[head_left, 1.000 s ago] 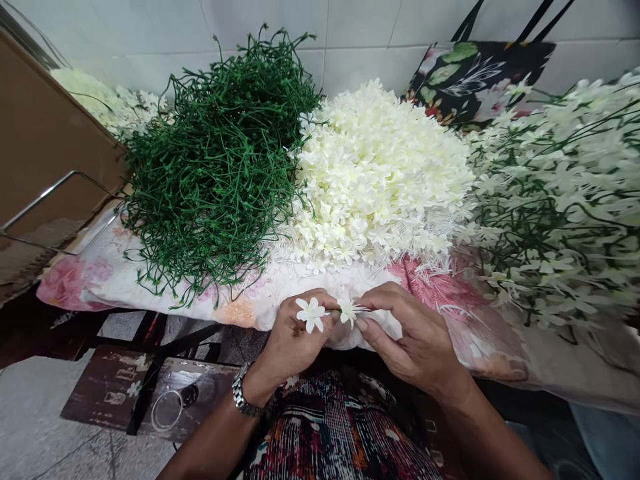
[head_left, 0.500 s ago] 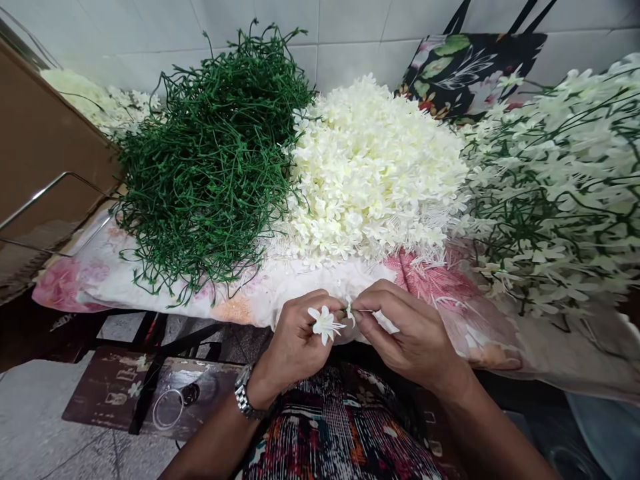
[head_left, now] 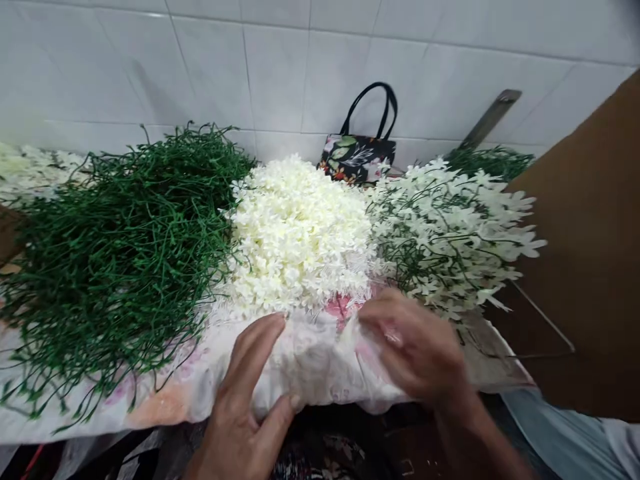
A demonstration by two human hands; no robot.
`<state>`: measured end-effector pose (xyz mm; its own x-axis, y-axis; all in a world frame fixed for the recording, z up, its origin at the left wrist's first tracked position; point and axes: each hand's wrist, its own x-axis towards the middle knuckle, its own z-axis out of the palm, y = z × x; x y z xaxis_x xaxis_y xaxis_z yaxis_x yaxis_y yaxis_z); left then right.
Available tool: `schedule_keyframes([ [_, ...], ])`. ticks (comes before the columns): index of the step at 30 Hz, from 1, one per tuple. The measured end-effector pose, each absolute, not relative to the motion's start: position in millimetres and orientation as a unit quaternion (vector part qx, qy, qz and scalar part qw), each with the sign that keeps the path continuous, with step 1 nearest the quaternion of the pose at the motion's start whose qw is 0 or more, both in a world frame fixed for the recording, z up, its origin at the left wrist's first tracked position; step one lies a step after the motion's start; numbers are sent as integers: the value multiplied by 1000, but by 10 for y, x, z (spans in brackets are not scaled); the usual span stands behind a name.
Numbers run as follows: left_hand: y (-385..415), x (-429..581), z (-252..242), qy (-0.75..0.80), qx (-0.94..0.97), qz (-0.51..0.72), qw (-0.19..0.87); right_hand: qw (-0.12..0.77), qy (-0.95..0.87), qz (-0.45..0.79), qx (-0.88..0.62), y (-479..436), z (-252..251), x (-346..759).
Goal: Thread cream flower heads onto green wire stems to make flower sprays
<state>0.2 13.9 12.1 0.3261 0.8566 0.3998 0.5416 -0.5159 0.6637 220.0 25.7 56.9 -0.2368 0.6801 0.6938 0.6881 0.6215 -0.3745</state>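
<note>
White plastic blossoms (head_left: pixel 300 230) lie heaped just beyond both hands. Left hand (head_left: pixel 245 407) rests flat, fingers spread, holding nothing; right hand (head_left: pixel 415 347) is blurred, grip unclear. A careless sweep could scatter the heap.

One head-worn camera looks forward and down from close above the bench (head_left: pixel 165 407), facing a white tiled wall (head_left: pixel 280 67). Both hands sit at the bottom edge, very near the lens; the piles on the bench fill the middle, the wall the top
</note>
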Motion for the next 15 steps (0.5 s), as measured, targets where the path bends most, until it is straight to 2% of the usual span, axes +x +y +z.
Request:
schedule_keyframes([
  [3, 155, -50, 87, 461, 789, 375, 154, 376, -688, -305, -541, 387, 896, 2709],
  [5, 194, -98, 37, 461, 795, 375, 123, 326, -554, -424, -638, 462, 1040, 3075],
  [7, 247, -159, -24, 464, 792, 385, 92, 258, -493, -404, -726, 497, 1107, 3372],
  [11, 340, -301, -140, 436, 806, 399, 38, 193, -524, -295, -776, 424, 1104, 3622],
  [13, 367, -359, -170, 438, 808, 393, 28, 192, -504, -234, -809, 348, 1085, 3645],
  [15, 381, -398, -170, 447, 807, 387, 12, 223, -476, -230, -819, 274, 1053, 3677],
])
